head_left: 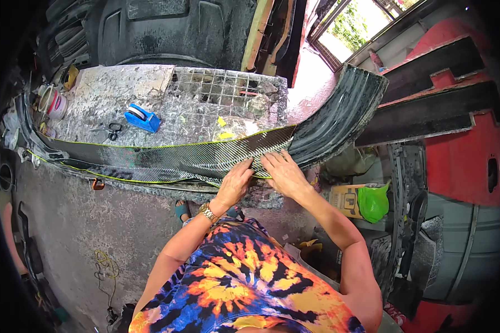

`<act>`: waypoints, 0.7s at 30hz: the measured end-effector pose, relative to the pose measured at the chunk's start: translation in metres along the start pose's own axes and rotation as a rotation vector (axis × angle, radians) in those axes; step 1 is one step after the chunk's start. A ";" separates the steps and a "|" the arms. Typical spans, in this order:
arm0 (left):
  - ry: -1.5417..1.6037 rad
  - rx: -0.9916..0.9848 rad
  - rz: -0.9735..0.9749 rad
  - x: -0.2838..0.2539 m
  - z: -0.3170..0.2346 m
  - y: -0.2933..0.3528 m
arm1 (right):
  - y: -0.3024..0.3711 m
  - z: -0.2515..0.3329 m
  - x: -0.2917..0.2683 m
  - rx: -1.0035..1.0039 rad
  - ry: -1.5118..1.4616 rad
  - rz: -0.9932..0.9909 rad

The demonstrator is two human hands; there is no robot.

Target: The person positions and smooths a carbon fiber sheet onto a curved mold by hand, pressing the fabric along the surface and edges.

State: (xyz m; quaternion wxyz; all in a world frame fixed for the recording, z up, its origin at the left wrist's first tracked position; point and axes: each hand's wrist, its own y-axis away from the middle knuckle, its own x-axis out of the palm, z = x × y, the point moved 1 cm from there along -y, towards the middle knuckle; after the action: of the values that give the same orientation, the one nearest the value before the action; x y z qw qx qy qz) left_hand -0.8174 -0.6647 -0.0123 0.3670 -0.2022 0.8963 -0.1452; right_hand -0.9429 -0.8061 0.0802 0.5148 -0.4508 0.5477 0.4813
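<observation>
A long strip of woven carbon-fibre cloth (166, 160) with yellow edging lies along a curved dark mould (341, 108), whose bare right end sweeps up and away. Both my hands rest on the cloth near its right end. My left hand (237, 182) lies on it close to the near edge, fingers pointing right, where the weave is wrinkled. Just to the right, my right hand (284, 174) presses down with its fingers stretched out and somewhat spread. The undersides of both hands' fingertips are hidden.
On the stained worktable (94, 91) behind the mould are a blue tape dispenser (143, 118), black-handled scissors (113, 130), yellow scraps (223, 135) and a white tub (53, 102). An orange clamp (98, 184) hangs at the near edge. Red panels (465, 166) and a green bag (374, 203) stand right.
</observation>
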 end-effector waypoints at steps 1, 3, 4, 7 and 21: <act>0.000 -0.002 -0.004 -0.001 0.001 0.000 | 0.000 -0.004 0.002 -0.004 0.001 0.001; -0.043 0.024 0.040 -0.004 0.002 0.000 | -0.004 -0.009 0.001 -0.007 -0.021 0.044; -0.044 0.020 0.037 -0.005 0.002 0.000 | -0.005 -0.010 0.000 -0.016 -0.006 0.050; 0.043 -0.024 0.083 -0.018 -0.005 0.000 | -0.005 -0.015 0.000 -0.005 -0.038 0.090; -0.030 -0.173 0.203 -0.058 0.024 0.030 | -0.010 -0.020 -0.012 0.033 -0.161 0.202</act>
State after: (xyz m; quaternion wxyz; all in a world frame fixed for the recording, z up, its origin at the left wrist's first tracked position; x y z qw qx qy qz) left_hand -0.7707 -0.6141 -0.0060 0.3746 -0.1438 0.9156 -0.0264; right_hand -0.9351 -0.8277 0.0919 0.5135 -0.3449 0.5549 0.5563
